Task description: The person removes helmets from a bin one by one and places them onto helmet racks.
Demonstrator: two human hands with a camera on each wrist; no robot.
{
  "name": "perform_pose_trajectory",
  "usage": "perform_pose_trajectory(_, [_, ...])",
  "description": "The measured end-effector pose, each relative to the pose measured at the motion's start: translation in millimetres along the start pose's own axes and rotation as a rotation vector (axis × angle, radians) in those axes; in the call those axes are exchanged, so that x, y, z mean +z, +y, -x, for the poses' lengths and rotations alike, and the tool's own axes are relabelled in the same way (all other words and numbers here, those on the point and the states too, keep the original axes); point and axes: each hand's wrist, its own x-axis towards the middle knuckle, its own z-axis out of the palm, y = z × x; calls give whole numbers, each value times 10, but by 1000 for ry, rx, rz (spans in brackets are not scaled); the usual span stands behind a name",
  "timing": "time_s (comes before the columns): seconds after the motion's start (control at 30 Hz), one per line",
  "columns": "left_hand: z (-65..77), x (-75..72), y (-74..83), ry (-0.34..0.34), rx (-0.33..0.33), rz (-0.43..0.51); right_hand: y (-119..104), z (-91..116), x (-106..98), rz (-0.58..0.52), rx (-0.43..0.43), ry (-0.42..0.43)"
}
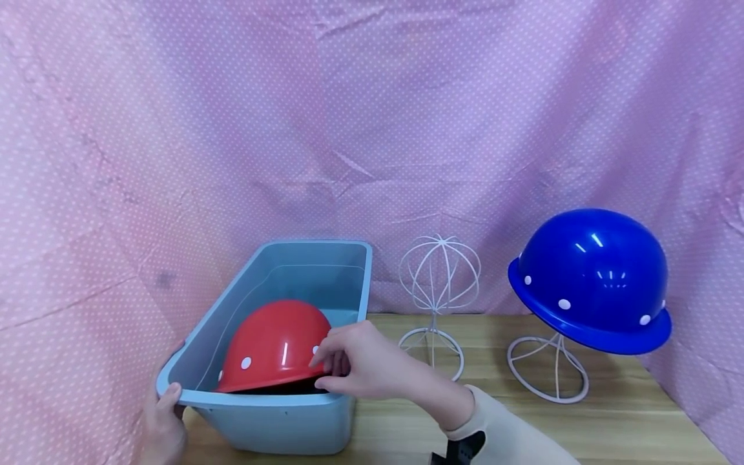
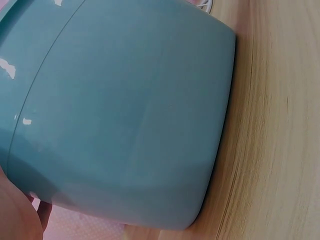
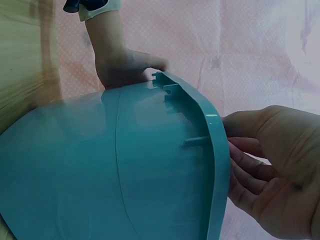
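Observation:
A red hard hat point(image 1: 279, 342) with white round studs sits tilted inside a blue-grey plastic bin point(image 1: 290, 423), its dark underside showing along the near edge. My right hand point(image 1: 366, 361) reaches over the bin's near right corner and pinches the hat's brim, fingers on the outer side and thumb below. In the right wrist view the bin wall hides the hat, and the right hand point(image 3: 280, 170) shows just past the rim. At the near left corner my left hand point(image 1: 163, 423) grips the bin's rim, thumb on top; part of this hand point(image 2: 17, 215) also shows in the left wrist view.
Right of the bin stands a white wire hat stand point(image 1: 440, 278) with a bare globe top. Farther right, a blue hard hat point(image 1: 593, 278) rests tilted on another wire stand point(image 1: 558, 368). A pink dotted curtain point(image 1: 372, 129) hangs behind the wooden table point(image 1: 395, 433).

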Motion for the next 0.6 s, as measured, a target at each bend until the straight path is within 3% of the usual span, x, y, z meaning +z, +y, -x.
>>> perform_pose_trajectory(0.17, [1,14,4,14,-16,-3,5,-95,77,135,-24,-40])
perform_pose_trajectory(0.37, [3,39,3,17,11,47,-22,-160,131,285,-38,-5])
perform_pose_trajectory(0.47, [12,59,6,45,43,102,-61,-200,140,389,-4,40])
perform_pose_trajectory(0.6, [10,82,11,50,53,56,-115,-284,165,472,90,113])
